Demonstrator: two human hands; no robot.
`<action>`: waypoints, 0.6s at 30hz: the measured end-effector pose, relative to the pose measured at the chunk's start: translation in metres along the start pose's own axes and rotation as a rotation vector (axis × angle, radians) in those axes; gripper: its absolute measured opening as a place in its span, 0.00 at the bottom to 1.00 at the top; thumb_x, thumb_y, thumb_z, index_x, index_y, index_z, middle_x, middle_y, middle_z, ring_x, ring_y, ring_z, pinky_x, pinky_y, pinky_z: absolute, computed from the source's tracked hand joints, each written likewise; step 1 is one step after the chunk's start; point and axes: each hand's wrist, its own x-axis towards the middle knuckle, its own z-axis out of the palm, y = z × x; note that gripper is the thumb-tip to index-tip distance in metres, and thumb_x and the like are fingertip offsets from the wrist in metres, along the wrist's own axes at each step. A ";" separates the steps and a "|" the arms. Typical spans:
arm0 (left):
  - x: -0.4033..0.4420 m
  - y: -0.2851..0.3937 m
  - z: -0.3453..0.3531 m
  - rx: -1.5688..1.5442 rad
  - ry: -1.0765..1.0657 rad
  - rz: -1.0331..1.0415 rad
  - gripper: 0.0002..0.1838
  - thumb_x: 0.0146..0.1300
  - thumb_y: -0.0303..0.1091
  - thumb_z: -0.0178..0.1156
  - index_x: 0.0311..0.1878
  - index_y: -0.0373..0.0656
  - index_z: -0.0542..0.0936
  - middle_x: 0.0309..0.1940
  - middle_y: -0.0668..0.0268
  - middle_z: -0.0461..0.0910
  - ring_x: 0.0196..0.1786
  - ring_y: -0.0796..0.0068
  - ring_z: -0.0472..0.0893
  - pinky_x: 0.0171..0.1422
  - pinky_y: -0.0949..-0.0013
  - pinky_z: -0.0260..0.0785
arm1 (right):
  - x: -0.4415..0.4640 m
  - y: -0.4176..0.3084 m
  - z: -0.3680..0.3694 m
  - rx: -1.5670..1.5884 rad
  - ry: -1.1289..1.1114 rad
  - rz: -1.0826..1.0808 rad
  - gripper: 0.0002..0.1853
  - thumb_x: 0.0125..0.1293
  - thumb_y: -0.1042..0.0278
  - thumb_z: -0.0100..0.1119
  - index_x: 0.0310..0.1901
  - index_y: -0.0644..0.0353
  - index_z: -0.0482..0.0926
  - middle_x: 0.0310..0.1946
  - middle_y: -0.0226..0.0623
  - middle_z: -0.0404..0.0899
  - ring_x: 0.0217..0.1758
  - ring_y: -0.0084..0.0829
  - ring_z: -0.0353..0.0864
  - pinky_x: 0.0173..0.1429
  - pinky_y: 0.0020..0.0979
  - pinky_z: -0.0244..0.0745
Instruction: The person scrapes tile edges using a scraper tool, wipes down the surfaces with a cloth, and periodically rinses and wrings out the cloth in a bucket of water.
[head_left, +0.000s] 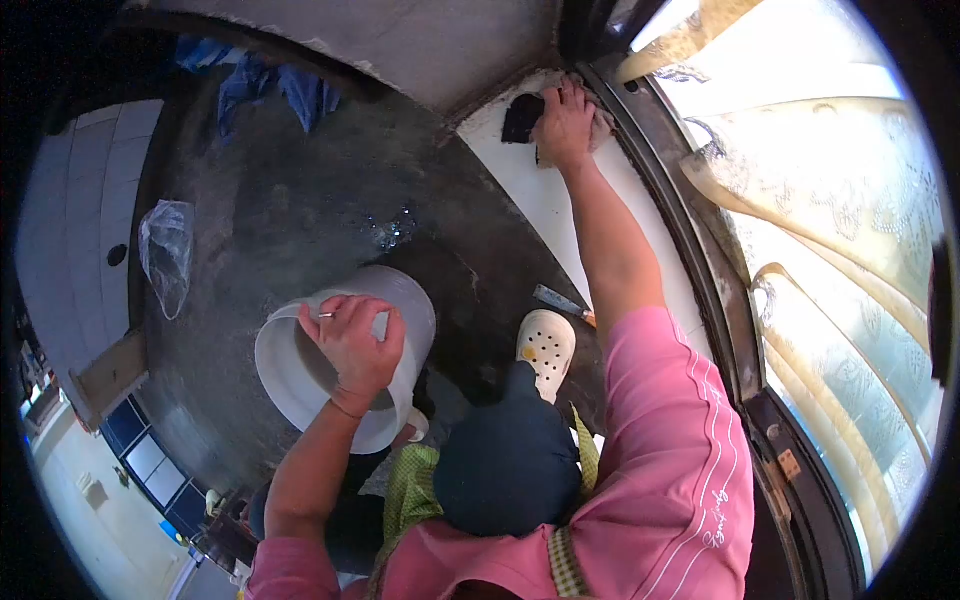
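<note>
Left fingers (345, 316) clamped on rim of bucket (414, 312), which sits tilted on floor (235, 215). Scraper (560, 299) right of bucket. Beyond bucket, far right: right fingers (572, 100), slightly parted, pressing cloth (602, 128) to slab (548, 200); underside grip hidden. Dark patch (519, 119) beside cloth uncovered; wiping judged underway, unfinished.

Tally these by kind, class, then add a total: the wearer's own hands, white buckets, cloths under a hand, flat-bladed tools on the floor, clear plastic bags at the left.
Left hand and right hand: 2
White bucket: 1
Cloth: 1
Flat-bladed tool: 1
Clear plastic bag: 1
Total: 6
</note>
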 end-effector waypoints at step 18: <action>-0.001 0.000 0.002 -0.040 0.026 0.005 0.04 0.47 0.36 0.63 0.26 0.52 0.78 0.30 0.75 0.77 0.45 0.69 0.72 0.64 0.43 0.44 | -0.030 -0.055 -0.008 0.071 -0.466 -0.310 0.23 0.46 0.74 0.54 0.49 0.54 0.75 0.56 0.38 0.71 0.63 0.40 0.64 0.67 0.41 0.55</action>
